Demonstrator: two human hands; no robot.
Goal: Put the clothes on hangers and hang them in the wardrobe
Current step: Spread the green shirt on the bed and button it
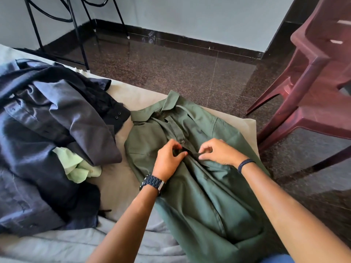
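A green shirt (199, 177) is laid front-up on the bed (121, 186), its collar pointing away toward the floor (171, 69) and its lower part hanging toward the near edge. The placket at mid-chest is pinched from both sides: the left hand (168, 160) is curled with thumb and fingers (177, 147) closed on the cloth just below a fastened button (183, 141), and the right hand (218, 151) is curled likewise, its fingers (204, 149) gripping the placket edge just beside. The two hands are near each other, not touching. A dark watch (152, 184) is worn on the left wrist and a dark band (245, 164) on the right.

To the left of the shirt, a heap of dark clothes (47, 139) is piled on the bed, with a pale green garment (79, 166) tucked under it. A maroon plastic chair (313, 82) is stood on the floor at the right, and black metal legs (76, 31) are seen at the upper left.
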